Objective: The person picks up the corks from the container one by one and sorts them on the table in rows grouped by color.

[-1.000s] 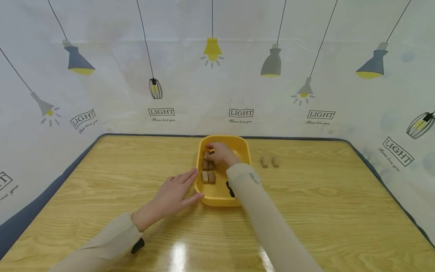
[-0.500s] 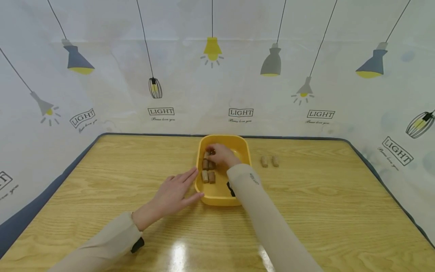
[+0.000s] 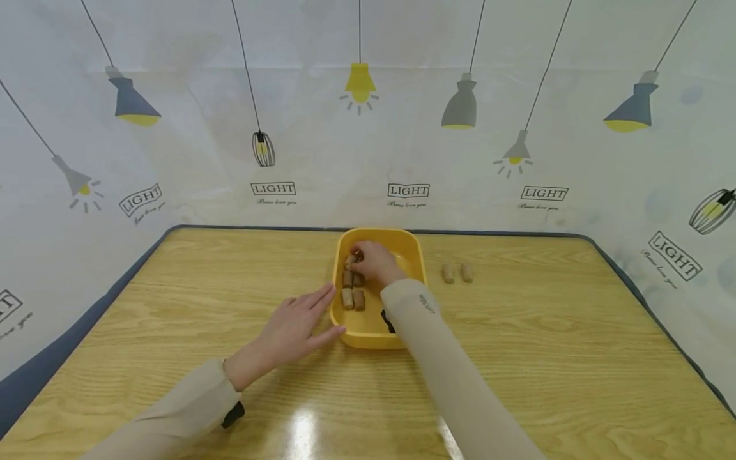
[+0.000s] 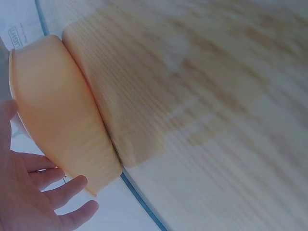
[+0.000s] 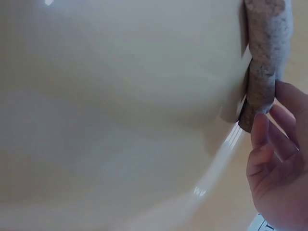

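A yellow plastic tray [image 3: 374,326] stands on the table in the head view, with several corks lying in pairs along its left side. Nearest the front are a pale cork [image 3: 347,299] and a browner cork [image 3: 359,299]. My right hand [image 3: 376,260] reaches into the far left part of the tray and pinches a cork [image 5: 261,89] between thumb and fingers; the hand partly hides the corks there. At the tray's left side my left hand [image 3: 293,329] lies with extended fingers, fingertips right at the rim. The left wrist view has the tray's outer wall [image 4: 67,106] beside those fingers.
Two more corks [image 3: 457,273] lie side by side on the wooden table [image 3: 575,332], right of the tray. Behind the table's dark back edge rises a pale wall covering [image 3: 322,147] printed with lamps. The tray stands close to that edge.
The right fingers shift slightly at the far-left cork, which now looks a little tilted. The left hand, tray and two corks on the table stay where they were.
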The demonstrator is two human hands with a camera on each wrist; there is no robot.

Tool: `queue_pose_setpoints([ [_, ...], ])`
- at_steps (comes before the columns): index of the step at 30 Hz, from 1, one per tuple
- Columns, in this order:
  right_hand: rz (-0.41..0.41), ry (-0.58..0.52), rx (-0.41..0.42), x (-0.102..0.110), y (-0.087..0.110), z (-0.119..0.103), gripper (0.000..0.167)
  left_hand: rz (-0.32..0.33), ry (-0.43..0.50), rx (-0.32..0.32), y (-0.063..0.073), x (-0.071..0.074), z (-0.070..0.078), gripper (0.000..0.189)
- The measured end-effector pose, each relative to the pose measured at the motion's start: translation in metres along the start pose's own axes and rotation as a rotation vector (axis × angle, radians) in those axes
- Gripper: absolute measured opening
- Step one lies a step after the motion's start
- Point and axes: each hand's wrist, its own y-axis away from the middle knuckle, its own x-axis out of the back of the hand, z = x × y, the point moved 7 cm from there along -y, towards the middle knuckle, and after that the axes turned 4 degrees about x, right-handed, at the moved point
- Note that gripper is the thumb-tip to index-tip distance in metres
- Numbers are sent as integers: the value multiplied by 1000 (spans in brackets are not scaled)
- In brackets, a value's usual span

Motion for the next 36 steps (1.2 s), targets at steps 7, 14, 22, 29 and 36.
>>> queue_pose_setpoints([
  [7, 3, 16, -25, -1, -1, 0, 32, 0, -3, -2, 0, 0, 0, 70],
  [14, -7, -12, 13, 8, 3, -3, 36, 5, -3, -7, 0, -1, 1, 70],
  [22, 2, -43, 96, 31, 3, -10, 40, -1, 11, 5, 0, 0, 0, 71],
  [29, 31, 6, 178, 61, 10, -18, 37, -14, 9, 7, 0, -1, 0, 72],
  [36, 54, 39, 195, 86, 18, -7, 36, -18, 9, 7, -1, -1, 1, 72],
])
